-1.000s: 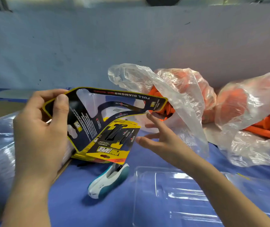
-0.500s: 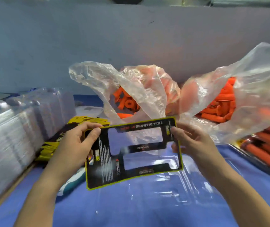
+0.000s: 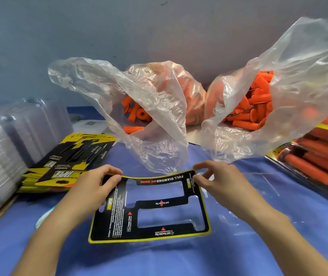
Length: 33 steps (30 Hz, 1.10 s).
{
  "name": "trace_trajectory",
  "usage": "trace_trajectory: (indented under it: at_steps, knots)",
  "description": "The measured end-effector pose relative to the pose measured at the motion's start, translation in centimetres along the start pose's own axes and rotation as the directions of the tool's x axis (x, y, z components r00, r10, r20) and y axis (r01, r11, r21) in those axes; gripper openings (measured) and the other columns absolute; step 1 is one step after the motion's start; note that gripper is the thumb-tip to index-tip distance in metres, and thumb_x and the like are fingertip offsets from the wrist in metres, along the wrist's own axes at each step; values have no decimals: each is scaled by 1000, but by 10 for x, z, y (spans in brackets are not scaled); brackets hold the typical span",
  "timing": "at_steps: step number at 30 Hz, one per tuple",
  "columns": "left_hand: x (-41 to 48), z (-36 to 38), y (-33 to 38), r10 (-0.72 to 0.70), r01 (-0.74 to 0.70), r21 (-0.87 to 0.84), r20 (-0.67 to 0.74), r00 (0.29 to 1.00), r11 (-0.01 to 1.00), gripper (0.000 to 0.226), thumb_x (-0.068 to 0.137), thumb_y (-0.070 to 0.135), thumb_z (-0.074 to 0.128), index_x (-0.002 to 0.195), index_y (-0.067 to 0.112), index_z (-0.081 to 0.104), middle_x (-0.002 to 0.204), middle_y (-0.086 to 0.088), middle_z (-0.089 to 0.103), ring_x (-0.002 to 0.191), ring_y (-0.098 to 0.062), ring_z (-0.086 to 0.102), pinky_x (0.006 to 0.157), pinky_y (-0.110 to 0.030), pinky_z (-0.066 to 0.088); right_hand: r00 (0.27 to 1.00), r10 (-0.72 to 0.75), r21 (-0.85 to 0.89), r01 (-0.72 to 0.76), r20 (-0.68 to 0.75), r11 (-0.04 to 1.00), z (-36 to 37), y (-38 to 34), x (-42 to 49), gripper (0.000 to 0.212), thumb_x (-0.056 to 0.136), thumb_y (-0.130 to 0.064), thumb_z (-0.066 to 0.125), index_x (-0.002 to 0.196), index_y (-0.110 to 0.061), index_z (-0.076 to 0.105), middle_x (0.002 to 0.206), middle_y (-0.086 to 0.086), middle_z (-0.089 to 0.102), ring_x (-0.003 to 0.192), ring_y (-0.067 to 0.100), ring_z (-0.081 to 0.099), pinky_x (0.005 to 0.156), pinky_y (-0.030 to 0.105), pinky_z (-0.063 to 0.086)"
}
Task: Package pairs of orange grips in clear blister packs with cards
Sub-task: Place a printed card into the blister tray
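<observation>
- L hand [image 3: 91, 188]: forearm enters from lower left, palm down. Thumb lies flat on top of the card [image 3: 161, 203] at its far-left corner; the other fingers curl over the far edge, so the corner is pinched.
- R hand [image 3: 219, 182]: forearm enters from lower right, wrist roughly level. Thumb and index fingers pinch the card's far-right corner. Remaining fingers are loosely curled and hold nothing.
- Card position: centre of view, between both hands, over the blue worktop [image 3: 179, 259] and over a clear blister pack [image 3: 238, 218] that lies flat there.
- Card attitude: printed black/yellow face up. Long axis runs L–R. The far edge is raised and bowed slightly; the near edge sits low. Near-edge contact w/ the blister pack: cannot tell.
- Card print: reads upside down to the wearer, w/ the title line along the far edge. Two long cut-out windows run parallel to the long axis.
- Behind the card: two open clear bags, L bag [image 3: 159, 96] and R bag [image 3: 298, 86], each w/ loose orange grips [image 3: 252, 108].
- Left side: stack of spare cards [image 3: 67, 168]; beside it, stacked clear blister packs [image 3: 10, 148].
- Right edge: finished packs [image 3: 318, 162] w/ orange grips inside.
</observation>
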<state>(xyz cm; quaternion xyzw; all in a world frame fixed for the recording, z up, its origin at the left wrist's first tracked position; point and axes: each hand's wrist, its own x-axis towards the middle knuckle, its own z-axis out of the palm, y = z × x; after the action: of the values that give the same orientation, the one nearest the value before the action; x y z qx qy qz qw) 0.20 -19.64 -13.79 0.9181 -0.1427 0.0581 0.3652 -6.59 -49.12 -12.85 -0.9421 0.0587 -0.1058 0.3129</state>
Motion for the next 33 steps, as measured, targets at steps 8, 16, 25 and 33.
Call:
trace_trajectory:
  at_steps: [8, 16, 25, 33]
  knots:
    - [-3, 8, 0, -11, 12, 53, -23, 1000, 999, 7, 97, 25, 60, 94, 29, 66, 57, 22, 60, 36, -7, 53, 46, -14, 40, 998, 4, -38, -6, -57, 999, -4, 7, -2, 16, 94, -39, 55, 99, -35, 69, 87, -18, 64, 68, -1, 57, 62, 30, 48]
    - [-8, 6, -5, 58, -52, 235, -17, 998, 971, 10, 96, 43, 53, 93, 42, 63, 93, 16, 64, 89, -9, 59, 76, -31, 44, 994, -57, -84, 49, -97, 995, -1, 7, -3, 18, 97, -36, 52, 104, -33, 69, 95, -12, 63, 85, 10, 57, 77, 35, 49]
    - [-9, -4, -11, 27, 4, 177, -170, 985, 984, 21, 99, 31, 53, 108, 21, 69, 99, 4, 65, 78, -10, 57, 75, -33, 42, 970, -213, -98, 202, -120, 974, 17, -15, -6, 25, 100, -33, 50, 119, -32, 65, 114, -8, 61, 107, 19, 53, 89, 35, 42]
    - [-17, -2, -21, -157, 176, 105, -168, 973, 979, 17, 99, 24, 53, 102, 17, 69, 72, 12, 62, 75, -23, 65, 68, -36, 53, 930, -360, -230, 369, 81, 901, 45, -29, -9, 36, 102, -34, 42, 137, -32, 52, 130, -12, 52, 118, 17, 47, 101, 32, 37]
